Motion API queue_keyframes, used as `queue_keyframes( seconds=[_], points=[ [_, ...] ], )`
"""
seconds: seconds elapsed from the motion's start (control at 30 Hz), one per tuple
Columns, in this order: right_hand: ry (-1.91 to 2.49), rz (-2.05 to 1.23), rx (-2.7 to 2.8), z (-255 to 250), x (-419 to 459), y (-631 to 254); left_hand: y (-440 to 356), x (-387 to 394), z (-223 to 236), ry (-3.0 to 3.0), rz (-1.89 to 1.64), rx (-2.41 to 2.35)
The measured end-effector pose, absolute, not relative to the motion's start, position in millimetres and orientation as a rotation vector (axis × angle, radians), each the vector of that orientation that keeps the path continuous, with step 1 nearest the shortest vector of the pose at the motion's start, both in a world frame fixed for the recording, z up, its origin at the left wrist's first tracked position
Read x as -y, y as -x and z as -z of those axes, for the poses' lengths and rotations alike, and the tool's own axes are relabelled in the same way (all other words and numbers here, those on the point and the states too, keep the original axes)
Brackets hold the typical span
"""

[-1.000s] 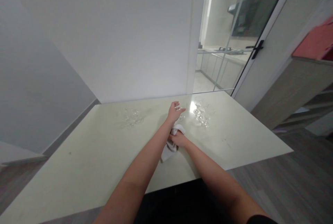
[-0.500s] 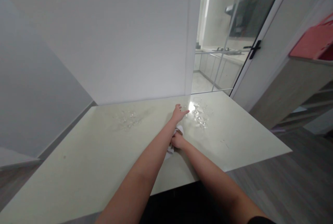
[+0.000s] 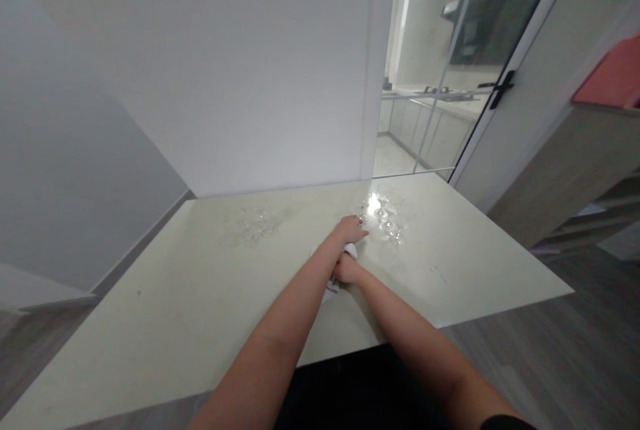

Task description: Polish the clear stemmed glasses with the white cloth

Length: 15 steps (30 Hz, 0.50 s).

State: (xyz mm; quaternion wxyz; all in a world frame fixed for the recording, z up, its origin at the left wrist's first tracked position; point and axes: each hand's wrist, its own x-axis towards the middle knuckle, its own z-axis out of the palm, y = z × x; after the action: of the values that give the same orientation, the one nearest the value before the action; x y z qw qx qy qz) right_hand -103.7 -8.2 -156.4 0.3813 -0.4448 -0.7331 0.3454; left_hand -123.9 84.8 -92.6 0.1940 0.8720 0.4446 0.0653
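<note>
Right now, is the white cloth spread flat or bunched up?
Bunched up: the cloth shows folds by the right hand; the left arm hides part.

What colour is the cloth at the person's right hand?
The cloth is white, seen best in the head view, though partly covered.
</note>
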Motion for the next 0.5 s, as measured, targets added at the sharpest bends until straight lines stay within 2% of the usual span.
queue_keyframes(
  seconds=[0.23, 0.5],
  points=[
    [1.194, -0.475, 2.36, 165, -5, 102, 123, -76, 91, -2.619, -0.047, -1.234],
    [1.485, -0.335, 2.462, 151, 2, 107, 116, -70, 86, -2.648, 0.091, -1.256]
  ],
)
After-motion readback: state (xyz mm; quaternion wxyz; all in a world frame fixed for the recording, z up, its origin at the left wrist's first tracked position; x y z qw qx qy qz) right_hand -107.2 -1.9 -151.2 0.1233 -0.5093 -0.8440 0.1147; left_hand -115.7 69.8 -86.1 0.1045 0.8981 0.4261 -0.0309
